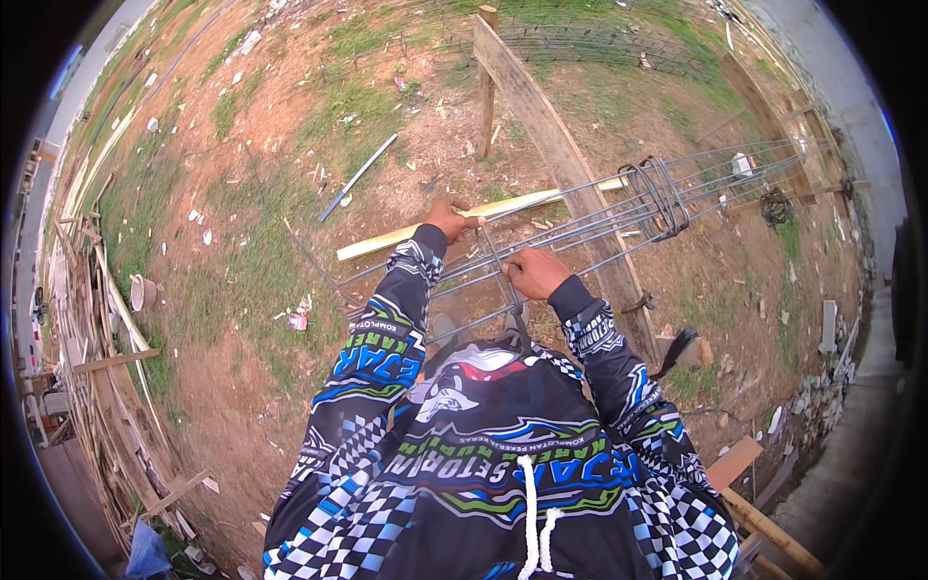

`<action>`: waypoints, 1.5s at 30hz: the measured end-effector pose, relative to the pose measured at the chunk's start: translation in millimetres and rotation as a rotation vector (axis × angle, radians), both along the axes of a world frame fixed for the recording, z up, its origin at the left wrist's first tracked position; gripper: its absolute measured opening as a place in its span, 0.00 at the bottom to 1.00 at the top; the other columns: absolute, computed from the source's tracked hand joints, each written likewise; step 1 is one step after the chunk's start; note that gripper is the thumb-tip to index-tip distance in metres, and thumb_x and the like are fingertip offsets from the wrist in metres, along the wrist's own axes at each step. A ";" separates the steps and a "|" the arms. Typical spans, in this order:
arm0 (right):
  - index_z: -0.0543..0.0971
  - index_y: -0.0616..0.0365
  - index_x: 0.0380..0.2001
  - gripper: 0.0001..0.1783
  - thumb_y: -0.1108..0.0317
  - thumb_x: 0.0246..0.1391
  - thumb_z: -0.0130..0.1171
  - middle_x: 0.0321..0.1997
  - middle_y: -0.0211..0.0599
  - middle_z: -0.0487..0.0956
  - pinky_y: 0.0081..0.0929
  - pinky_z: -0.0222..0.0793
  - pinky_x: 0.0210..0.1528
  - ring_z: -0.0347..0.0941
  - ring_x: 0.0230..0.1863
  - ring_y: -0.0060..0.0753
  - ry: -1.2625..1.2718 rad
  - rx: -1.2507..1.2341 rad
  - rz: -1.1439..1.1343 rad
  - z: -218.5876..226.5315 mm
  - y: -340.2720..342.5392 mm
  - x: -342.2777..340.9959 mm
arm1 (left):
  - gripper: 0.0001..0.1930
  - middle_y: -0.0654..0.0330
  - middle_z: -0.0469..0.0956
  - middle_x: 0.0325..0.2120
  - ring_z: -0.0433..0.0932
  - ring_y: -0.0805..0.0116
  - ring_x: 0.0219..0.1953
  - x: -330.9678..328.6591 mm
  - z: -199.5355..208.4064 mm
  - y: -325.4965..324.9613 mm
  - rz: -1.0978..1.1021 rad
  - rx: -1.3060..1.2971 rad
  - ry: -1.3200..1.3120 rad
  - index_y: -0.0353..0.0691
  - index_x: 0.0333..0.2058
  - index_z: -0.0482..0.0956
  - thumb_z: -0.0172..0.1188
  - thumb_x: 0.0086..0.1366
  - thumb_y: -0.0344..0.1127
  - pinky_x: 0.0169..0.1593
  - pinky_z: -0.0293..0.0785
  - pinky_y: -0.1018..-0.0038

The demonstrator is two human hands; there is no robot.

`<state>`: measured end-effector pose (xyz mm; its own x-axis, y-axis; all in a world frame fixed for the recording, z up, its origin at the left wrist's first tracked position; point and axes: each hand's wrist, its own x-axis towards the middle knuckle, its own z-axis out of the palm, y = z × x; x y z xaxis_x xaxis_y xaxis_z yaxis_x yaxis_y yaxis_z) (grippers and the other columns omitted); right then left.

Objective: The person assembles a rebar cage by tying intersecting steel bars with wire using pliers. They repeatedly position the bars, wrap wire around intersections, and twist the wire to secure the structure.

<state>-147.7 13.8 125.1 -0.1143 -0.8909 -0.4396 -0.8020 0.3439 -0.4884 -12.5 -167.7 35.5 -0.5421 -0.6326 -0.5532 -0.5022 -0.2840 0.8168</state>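
Long steel reinforcing bars [580, 230] run side by side in front of me, rising toward the far right. A square wire stirrup [492, 253] stands around them near my body. My left hand [449, 220] is closed at the stirrup's far upper corner, thumb and fingers pinched on it. With curled fingers, my right hand [535, 273] grips the stirrup's side where it meets a bar; its fingertips are partly hidden, so any small wire there does not show. Farther along the bars hangs a bunch of stirrups [659, 200] pressed together.
A wide plank [541, 101] on a post [486, 87] supports the bars. Beneath them lies a pale wood strip [387, 242]. A blue-and-white rod [359, 176] rests on the ground. Timber [116, 406] is piled at left, near a bucket [142, 292]. A wire coil [775, 207] is at right.
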 end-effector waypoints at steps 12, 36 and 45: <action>0.78 0.57 0.24 0.06 0.67 0.46 0.56 0.19 0.45 0.79 0.42 0.74 0.26 0.79 0.25 0.47 0.466 -0.395 0.236 -35.9 -19.4 17.6 | 0.27 0.60 0.75 0.18 0.71 0.73 0.12 -1.9 -9.4 4.5 0.042 -0.114 -0.010 0.28 0.36 0.79 0.78 0.45 0.44 0.15 0.62 0.76; 0.80 0.52 0.29 0.08 0.62 0.49 0.58 0.23 0.44 0.80 0.44 0.72 0.34 0.78 0.30 0.51 0.227 -0.388 0.185 -12.8 -89.6 -64.6 | 0.14 0.56 0.80 0.23 0.74 0.71 0.14 -3.9 -15.0 14.4 0.219 -0.114 0.062 0.30 0.30 0.82 0.74 0.50 0.34 0.16 0.71 0.76; 0.87 0.48 0.33 0.16 0.51 0.44 0.66 0.33 0.40 0.84 0.40 0.73 0.45 0.80 0.39 0.43 0.054 0.104 0.158 -73.9 -147.6 -86.9 | 0.13 0.58 0.79 0.21 0.75 0.72 0.17 5.3 0.1 12.7 0.131 -0.101 0.189 0.34 0.32 0.81 0.72 0.51 0.33 0.20 0.70 0.75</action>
